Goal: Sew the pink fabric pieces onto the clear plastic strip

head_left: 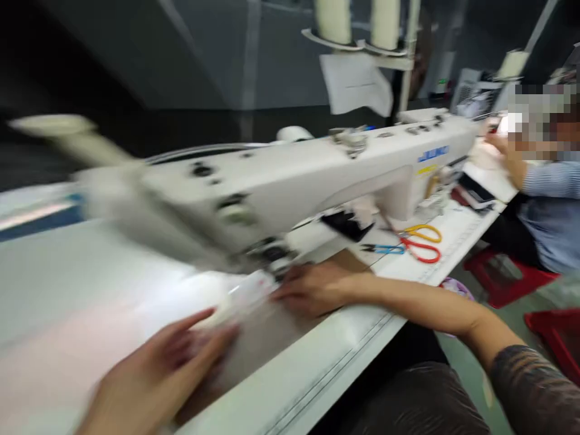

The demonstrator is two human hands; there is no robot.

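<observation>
A white sewing machine (312,175) crosses the view, its needle area (274,257) lit and blurred. My left hand (154,368) is at the lower left, its thumb and fingers closed about the near end of a pale, glossy piece of material (249,293). My right hand (317,289) lies beside the needle area with its fingers bent together. Its fingertips are at the far end of the pale piece, but blur hides what they grip. Flat brown material (351,261) shows beyond my right hand.
Orange-and-red-handled scissors (421,241) and blue thread snips (385,248) lie on the white table (357,344) right of my right hand. Thread cones (333,21) stand behind the machine. A co-worker's sleeve (550,179) and red stools (507,275) are at the right.
</observation>
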